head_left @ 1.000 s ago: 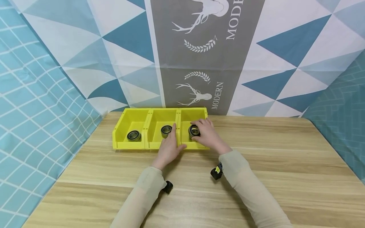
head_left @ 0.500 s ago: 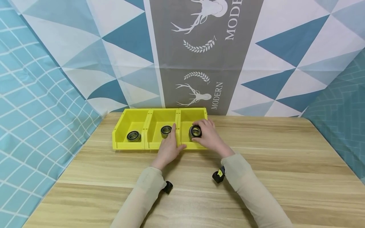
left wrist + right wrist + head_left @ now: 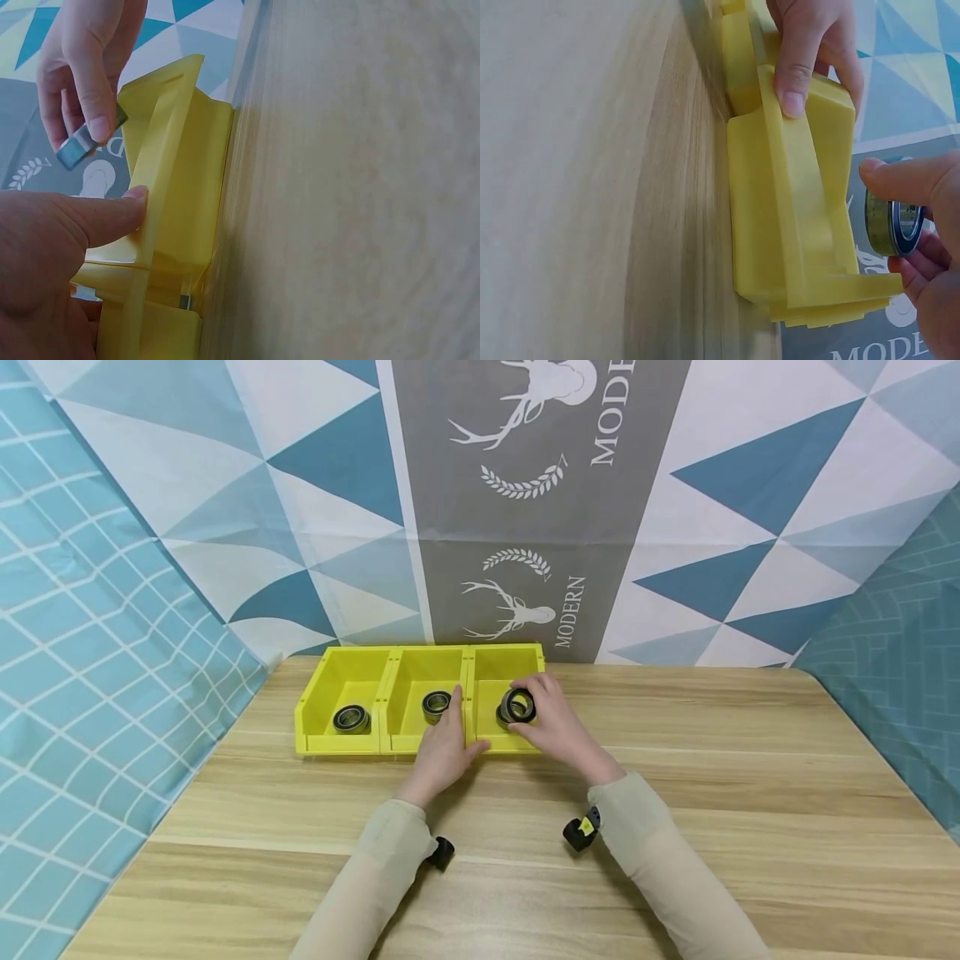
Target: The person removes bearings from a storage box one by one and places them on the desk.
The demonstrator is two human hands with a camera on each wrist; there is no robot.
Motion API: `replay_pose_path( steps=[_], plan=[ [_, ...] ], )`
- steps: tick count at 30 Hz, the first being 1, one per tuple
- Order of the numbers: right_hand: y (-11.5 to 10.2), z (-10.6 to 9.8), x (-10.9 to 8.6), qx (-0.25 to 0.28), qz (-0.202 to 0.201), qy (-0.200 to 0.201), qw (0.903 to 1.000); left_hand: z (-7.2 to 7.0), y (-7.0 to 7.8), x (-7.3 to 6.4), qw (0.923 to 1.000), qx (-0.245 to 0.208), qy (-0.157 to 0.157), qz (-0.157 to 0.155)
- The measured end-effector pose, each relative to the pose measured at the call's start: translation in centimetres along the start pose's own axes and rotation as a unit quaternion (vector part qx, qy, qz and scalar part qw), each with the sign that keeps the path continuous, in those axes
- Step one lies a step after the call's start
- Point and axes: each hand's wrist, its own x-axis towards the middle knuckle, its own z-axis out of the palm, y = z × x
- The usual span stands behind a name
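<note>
My right hand (image 3: 557, 720) pinches a ball bearing (image 3: 531, 708) between thumb and fingers, tilted above the right yellow bin (image 3: 510, 662). Under it, another bearing (image 3: 502, 722), partly covered, lies in that bin. In the right wrist view, the held bearing (image 3: 880, 225) shows its metal outer ring and dark face. My left hand (image 3: 441, 755) grips the bins around the front of the divider between the middle and right ones; its thumb lies on the front rim in the left wrist view. Close to its fingertips, a bearing (image 3: 431, 716) sits in the middle bin (image 3: 429, 662).
The left bin (image 3: 363, 665) holds a bearing (image 3: 363, 727) near its front. All three bins stand side by side at the back of the wooden table (image 3: 495, 893). A patterned cloth (image 3: 495, 510) hangs right behind them.
My right hand has raised the bearing from the right bin and drawn it slightly right, uncovering part of the bearing below. The left hand has stayed in place.
</note>
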Motion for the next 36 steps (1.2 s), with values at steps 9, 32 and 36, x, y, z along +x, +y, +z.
replay_pose_path(
  steps=[9,32,36],
  plan=[
    [0.2,-0.8,-1.0,0.0,-0.015,0.012,0.9998,0.1,0.0,-0.1,0.9999,-0.012,0.0,0.002],
    [0.4,-2.7,-3.8,0.028,0.041,0.015,0.9987,0.1,-0.1,-0.1,0.9998,-0.02,-0.007,-0.004],
    [0.8,-3.0,-4.0,0.025,0.048,0.018,0.9984,0.0,-0.1,-0.1,0.9998,-0.018,-0.005,-0.001]
  ],
)
